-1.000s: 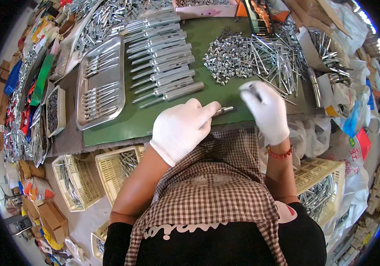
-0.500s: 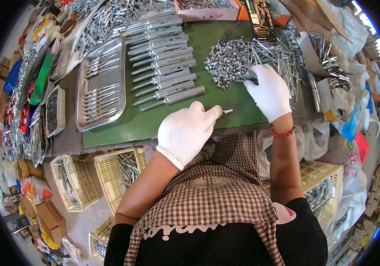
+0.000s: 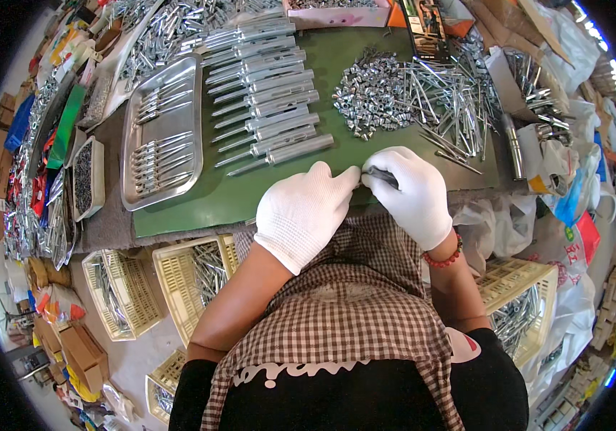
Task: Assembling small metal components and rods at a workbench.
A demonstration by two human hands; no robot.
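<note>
Both my hands wear white gloves and meet at the near edge of the green mat (image 3: pixel 200 201). My left hand (image 3: pixel 304 212) is closed around a small metal part that is mostly hidden inside the glove. My right hand (image 3: pixel 412 194) pinches a thin dark metal rod (image 3: pixel 382 176) whose end touches my left fingertips. A row of several finished silver tools (image 3: pixel 272 118) lies on the mat just beyond my left hand. A heap of small silver fittings (image 3: pixel 372 97) and loose thin rods (image 3: pixel 451 100) lies beyond my right hand.
A steel tray (image 3: pixel 139 179) with several tools sits at the mat's left. Cream plastic baskets (image 3: pixel 186 287) of metal parts stand below the table edge on the left, another basket (image 3: pixel 516 309) on the right. Bags and boxes crowd the right side; packaged goods line the far left.
My right hand came back from the pile of fittings toward me, carrying a thin rod, and now meets my left hand. My left hand stayed nearly in place.
</note>
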